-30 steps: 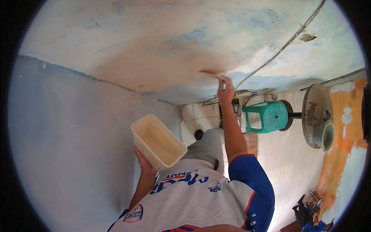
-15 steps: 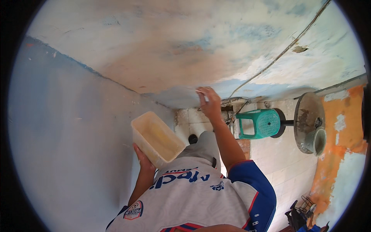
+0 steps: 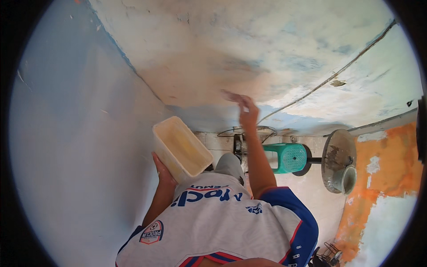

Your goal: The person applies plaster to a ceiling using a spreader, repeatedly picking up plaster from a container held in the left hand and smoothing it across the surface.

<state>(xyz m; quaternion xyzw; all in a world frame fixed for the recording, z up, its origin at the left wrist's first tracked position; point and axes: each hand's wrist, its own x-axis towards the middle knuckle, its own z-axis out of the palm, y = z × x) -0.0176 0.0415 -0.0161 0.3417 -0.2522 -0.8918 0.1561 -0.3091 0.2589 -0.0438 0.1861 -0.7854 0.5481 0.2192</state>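
My left hand (image 3: 163, 171) grips the side of a cream rectangular plastic tub (image 3: 183, 149), tilted so its inside shows pale, smeared residue. My right hand (image 3: 247, 109) is raised in front of the patchy wall (image 3: 200, 73), fingers drawn together in a pinch. A thin, flat, blurred shape sticks out leftward from those fingers; what it is cannot be made out. Beige and whitish smears cover much of this wall, with blue paint showing low down and in spots.
A plain blue-grey wall (image 3: 84, 147) rises on my left. Beyond my right arm stand a green plastic stool (image 3: 291, 158) and a round table (image 3: 331, 153) bearing a grey pot (image 3: 346, 180). A cable (image 3: 329, 79) runs slantwise along the patchy wall. At far right is an orange, patched wall (image 3: 387, 155).
My right hand has moved up along the wall, and the thin shape now points farther left. The tub stays in my left hand, nearly unmoved. The whole view has shifted.
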